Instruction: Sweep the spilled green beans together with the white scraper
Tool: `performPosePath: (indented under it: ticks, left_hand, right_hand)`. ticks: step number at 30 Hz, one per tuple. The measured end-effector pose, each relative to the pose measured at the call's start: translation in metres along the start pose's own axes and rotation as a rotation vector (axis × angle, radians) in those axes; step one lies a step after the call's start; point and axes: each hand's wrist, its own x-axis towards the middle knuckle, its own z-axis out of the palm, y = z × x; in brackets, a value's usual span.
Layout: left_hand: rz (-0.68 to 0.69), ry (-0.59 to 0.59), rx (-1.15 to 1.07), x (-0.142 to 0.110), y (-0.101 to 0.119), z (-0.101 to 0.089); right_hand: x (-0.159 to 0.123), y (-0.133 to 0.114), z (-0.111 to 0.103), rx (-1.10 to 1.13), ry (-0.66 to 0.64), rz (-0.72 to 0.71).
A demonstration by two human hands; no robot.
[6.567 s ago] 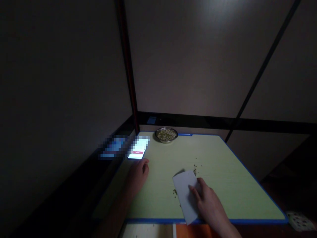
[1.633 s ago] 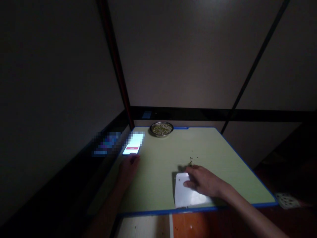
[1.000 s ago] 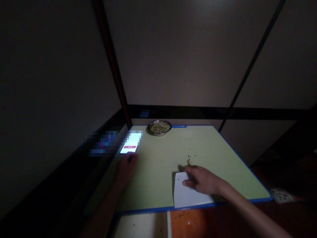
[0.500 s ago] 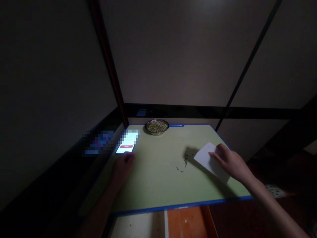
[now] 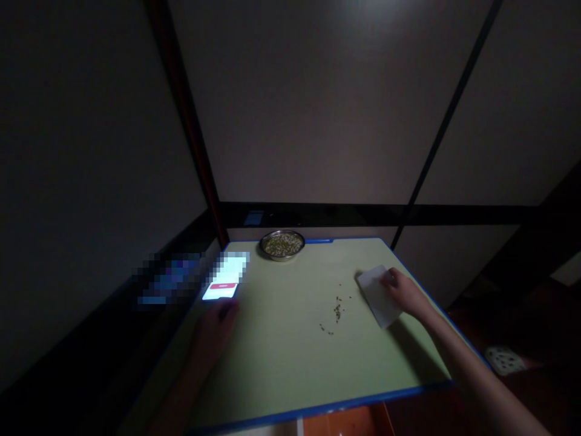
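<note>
My right hand [image 5: 402, 292] pinches a sheet of white paper [image 5: 377, 297] by its right side, low over the right part of a pale green table [image 5: 272, 363]. To the left of the paper lies a scatter of small dark grains [image 5: 337, 312], apart from it. My left hand [image 5: 216, 327] rests on the table's left side, fingers curled in and no object showing in them. Just beyond that hand is a lit phone [image 5: 223, 284]. A round metal bowl [image 5: 282, 245] at the back left holds many small green and pale pieces.
A wall [image 5: 308, 121] rises behind the table, with a dark band along its foot. Blue edging [image 5: 336, 402] runs round the tabletop. Below the front edge an orange compartment [image 5: 349, 422] shows. At the lower right is a pale spotted item [image 5: 505, 360].
The paper has tilted down closer to the table, still in my right hand. My left hand keeps its place by the phone. The whole view has shifted slightly, with the table lower.
</note>
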Motion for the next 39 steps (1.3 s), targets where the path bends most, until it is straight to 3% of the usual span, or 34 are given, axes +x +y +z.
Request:
performPosePath:
  ticks: [6, 12, 20, 27, 31, 35, 39]
  left_hand:
    - [-0.054, -0.017, -0.021, -0.002, 0.005, -0.001]
    - [-0.033, -0.016, -0.054, -0.002, 0.002, 0.000]
    - [-0.012, 0.006, -0.074, -0.001, -0.001, 0.000]
    - [-0.057, 0.009, -0.065, 0.000, -0.002, 0.001]
    - [-0.020, 0.005, -0.072, -0.001, -0.004, 0.002]
    - [-0.015, -0.003, -0.070, -0.002, 0.001, 0.001]
    - [-0.006, 0.014, -0.083, -0.002, 0.004, 0.001]
  right_hand:
    - [0.021, -0.020, 0.028, -0.062, -0.055, 0.024]
    - [0.034, -0.062, 0.038, -0.069, -0.115, -0.103]
    - [0.032, -0.123, 0.041, -0.115, -0.223, -0.321]
    - [0.014, -0.162, 0.034, -0.160, -0.271, -0.520]
    - [0.007, -0.160, 0.017, -0.140, -0.220, -0.552]
    - [0.002, -0.136, 0.000, -0.084, -0.174, -0.478]
    - [-0.011, -0.117, -0.003, -0.100, -0.200, -0.434]
